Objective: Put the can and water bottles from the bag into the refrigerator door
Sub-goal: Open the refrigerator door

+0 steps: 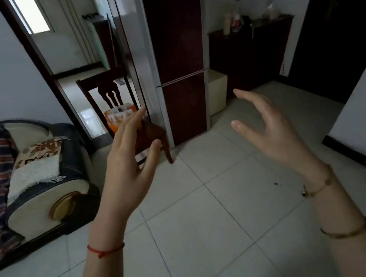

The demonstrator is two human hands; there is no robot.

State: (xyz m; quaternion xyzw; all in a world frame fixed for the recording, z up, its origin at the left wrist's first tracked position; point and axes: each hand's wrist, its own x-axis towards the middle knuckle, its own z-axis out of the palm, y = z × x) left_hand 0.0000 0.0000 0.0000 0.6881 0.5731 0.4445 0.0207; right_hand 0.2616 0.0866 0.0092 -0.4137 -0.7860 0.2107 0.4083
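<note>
Head view: both hands are hanging empty in front of a closed refrigerator, with the bag waiting on a chair.

The left hand [128, 163] and right hand [268, 124] are raised over the pale glossy tiled floor [213, 217], palms facing each other, fingers [137, 119] spread wide and holding nothing. The orange and white plastic bag [120, 114] is sitting on the seat of a dark carved wooden chair [107, 90], just left of the tall refrigerator [180, 67], whose dark red panelled doors with silver edging are both shut. The can and bottles are not showing; presumably they are lying inside the bag. This looks like the very start, an approach. The next move is calling for stepping closer, opening the upper door, and reaching into the soft, crinkly bag.
</note>
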